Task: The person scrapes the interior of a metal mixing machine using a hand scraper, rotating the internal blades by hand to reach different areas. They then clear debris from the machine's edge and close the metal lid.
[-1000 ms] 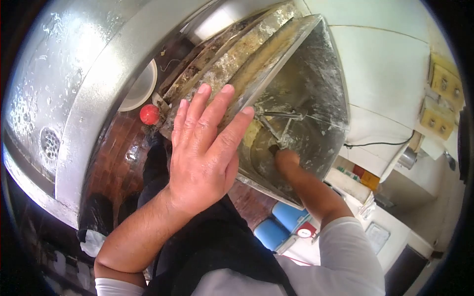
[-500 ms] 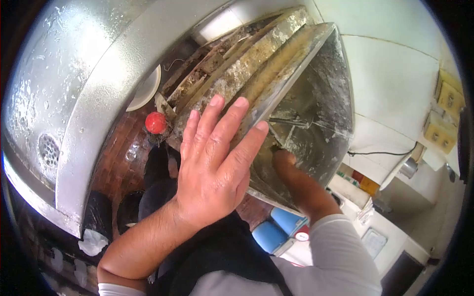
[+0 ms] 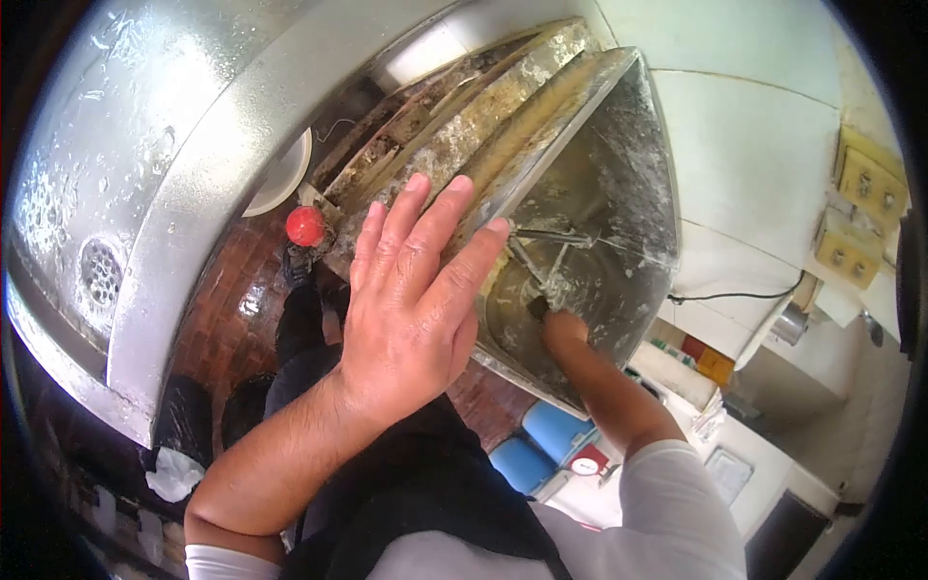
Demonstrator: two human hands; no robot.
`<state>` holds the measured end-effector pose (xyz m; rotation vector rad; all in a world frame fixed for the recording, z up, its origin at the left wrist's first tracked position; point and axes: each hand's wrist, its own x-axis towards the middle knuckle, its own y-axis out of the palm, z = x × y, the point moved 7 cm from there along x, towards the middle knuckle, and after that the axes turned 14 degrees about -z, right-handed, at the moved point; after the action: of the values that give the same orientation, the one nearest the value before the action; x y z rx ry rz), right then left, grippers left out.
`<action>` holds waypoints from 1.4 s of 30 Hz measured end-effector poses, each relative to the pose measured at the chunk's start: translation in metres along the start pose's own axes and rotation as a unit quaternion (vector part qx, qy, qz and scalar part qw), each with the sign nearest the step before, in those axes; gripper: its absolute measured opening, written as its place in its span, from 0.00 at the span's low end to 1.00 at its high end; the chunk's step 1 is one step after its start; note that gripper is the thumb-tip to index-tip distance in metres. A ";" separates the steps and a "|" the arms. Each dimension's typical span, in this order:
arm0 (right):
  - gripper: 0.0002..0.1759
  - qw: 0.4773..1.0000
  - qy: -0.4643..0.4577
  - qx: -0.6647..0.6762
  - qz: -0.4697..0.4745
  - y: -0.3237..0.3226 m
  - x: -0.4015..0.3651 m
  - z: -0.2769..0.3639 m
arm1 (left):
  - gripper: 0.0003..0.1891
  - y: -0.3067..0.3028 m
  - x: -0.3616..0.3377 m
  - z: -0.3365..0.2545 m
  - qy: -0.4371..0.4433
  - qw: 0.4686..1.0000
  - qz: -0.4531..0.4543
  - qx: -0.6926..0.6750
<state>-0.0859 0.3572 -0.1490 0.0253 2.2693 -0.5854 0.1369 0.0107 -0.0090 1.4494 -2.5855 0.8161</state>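
My left hand (image 3: 411, 300) is raised with its back to the camera, fingers spread and nothing held. It is in front of the lower side of a grimy, stained metal machine (image 3: 454, 135). Inside the machine's open metal tub (image 3: 628, 184), my right hand (image 3: 564, 331) is low and closed round something small and dark (image 3: 538, 307) that I cannot make out; its fingers are mostly hidden. Thin metal bars (image 3: 551, 237) cross the tub just above it. A red ball-shaped knob (image 3: 305, 226) is left of my left hand.
A wet steel sink (image 3: 193, 164) with a drain strainer (image 3: 101, 274) fills the left. A round white lid or bowl (image 3: 282, 179) sits behind its edge. Blue containers (image 3: 556, 432) stand below the tub. Yellow switch boxes (image 3: 870, 184) are on the right wall.
The view has shifted slightly. My right hand has moved down and away from the bars, which now show more fully, along with the dark item. My left hand remains spread, slightly left.
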 end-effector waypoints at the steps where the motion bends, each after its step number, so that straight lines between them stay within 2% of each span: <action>1: 0.20 0.999 0.013 -0.016 0.045 0.004 0.000 0.002 | 0.29 0.000 0.000 0.000 0.001 1.000 0.004 -0.003; 8: 0.17 0.998 -0.008 0.050 -0.026 -0.003 -0.006 -0.014 | 0.32 -0.003 -0.001 0.002 -0.012 0.999 -0.019 -0.025; 10: 0.17 0.999 -0.011 0.004 0.052 0.007 -0.008 -0.003 | 0.32 0.000 -0.001 0.001 -0.011 1.000 -0.006 -0.026; 14: 0.17 0.999 -0.015 -0.006 0.051 0.017 0.010 0.020 | 0.32 0.000 -0.001 0.001 -0.002 1.000 -0.008 -0.022; 16: 0.16 0.998 0.049 -0.001 0.037 0.039 0.037 0.018 | 0.32 0.000 0.000 0.002 -0.005 1.000 0.005 -0.018; 17: 0.16 0.998 0.049 -0.001 0.039 0.043 0.044 0.016 | 0.32 0.001 0.000 0.001 -0.006 1.000 0.007 -0.019; 19: 0.17 0.994 0.097 0.029 0.037 0.029 0.052 0.013 | 0.32 0.001 0.000 0.002 0.000 1.000 0.010 -0.012; 20: 0.17 0.994 0.095 0.031 0.043 0.025 0.049 0.015 | 0.32 0.001 -0.001 0.003 -0.002 1.000 0.016 -0.011; 22: 0.17 0.998 0.028 0.029 0.055 0.009 0.034 0.023 | 0.31 0.000 0.001 0.001 0.009 1.000 0.005 -0.015; 26: 0.16 0.996 0.016 -0.004 0.085 0.018 0.023 0.014 | 0.31 0.002 -0.001 0.002 -0.001 1.000 -0.012 -0.008; 28: 0.16 0.995 0.082 0.044 0.036 0.022 0.030 0.004 | 0.31 0.001 -0.001 0.002 -0.007 1.000 -0.006 -0.014; 31: 0.16 0.992 0.105 0.057 0.037 0.016 0.043 0.000 | 0.32 0.002 -0.001 0.002 -0.001 1.000 -0.006 -0.012; 37: 0.16 0.994 0.048 0.006 0.093 0.008 0.033 -0.009 | 0.32 0.002 -0.001 0.002 -0.008 1.000 -0.016 -0.007; 40: 0.17 0.998 -0.003 0.001 0.066 -0.008 0.012 -0.024 | 0.33 0.002 -0.001 0.002 -0.020 0.999 -0.028 0.007; 42: 0.17 0.999 0.004 0.007 0.043 0.001 0.017 -0.034 | 0.34 0.002 0.000 0.001 -0.013 0.999 -0.030 0.010</action>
<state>-0.1211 0.3694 -0.1411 0.1307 2.2599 -0.5568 0.1352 0.0109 -0.0112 1.5463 -2.5458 0.8224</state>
